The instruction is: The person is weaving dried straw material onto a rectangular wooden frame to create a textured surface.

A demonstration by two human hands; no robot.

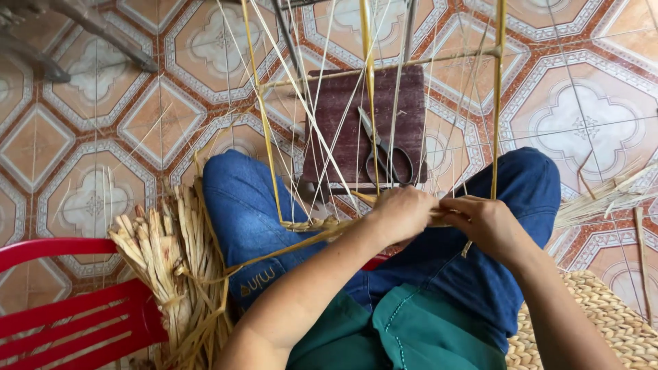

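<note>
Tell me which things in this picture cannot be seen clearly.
- Head view: the woven strip passes behind the left hand and right hand; their grip is hidden.
- The scissors are partly crossed by strands.
- The woven mat is cut off by the frame edge.

Scissors [384,156] are lying on a stool [343,116] before the knees; a straw bundle [171,260] is leaning left, on a chair [68,308].
</note>
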